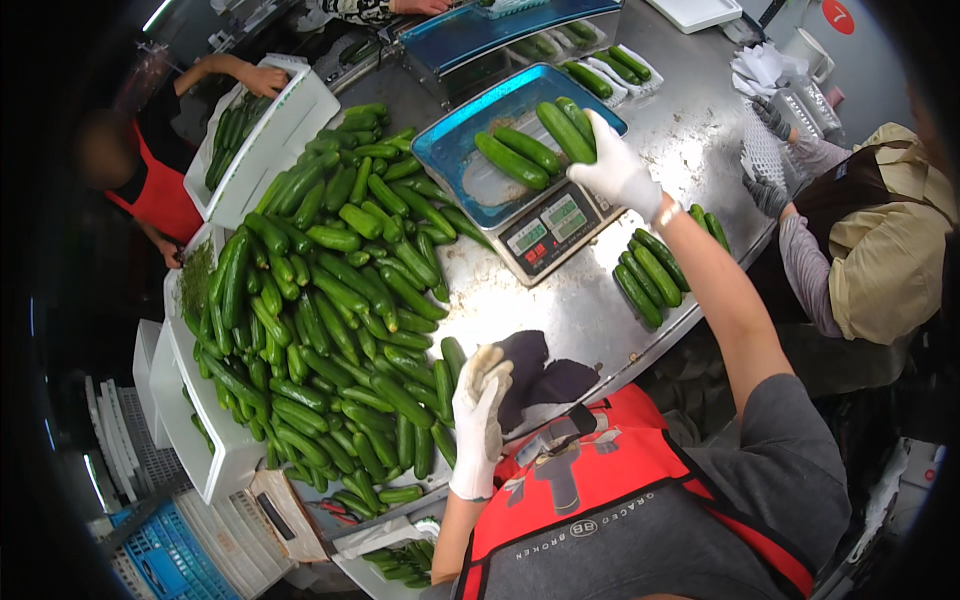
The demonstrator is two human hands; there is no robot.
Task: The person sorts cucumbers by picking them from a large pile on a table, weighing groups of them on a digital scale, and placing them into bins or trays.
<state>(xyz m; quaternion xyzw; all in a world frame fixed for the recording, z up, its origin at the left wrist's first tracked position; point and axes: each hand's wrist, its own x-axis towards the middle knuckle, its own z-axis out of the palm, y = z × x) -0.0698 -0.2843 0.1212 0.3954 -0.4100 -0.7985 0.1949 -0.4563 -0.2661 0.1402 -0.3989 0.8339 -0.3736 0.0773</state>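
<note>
My right hand, in a white glove, grips a pair of cucumbers over the blue tray of a digital weighing scale. Two more cucumbers lie on that tray beside them. Near the table's front edge, my left hand, also gloved in white, is raised with nothing visible in it, by a dark cloth. Left of it spreads a large heap of cucumbers. Several cucumbers lie in a row on the steel table at the right.
White foam boxes border the heap's left side, with a person in a red apron behind them. Wrapped cucumbers lie beyond the scale. At the right, a co-worker's gloved hands hold white netting. Stacked crates stand lower left.
</note>
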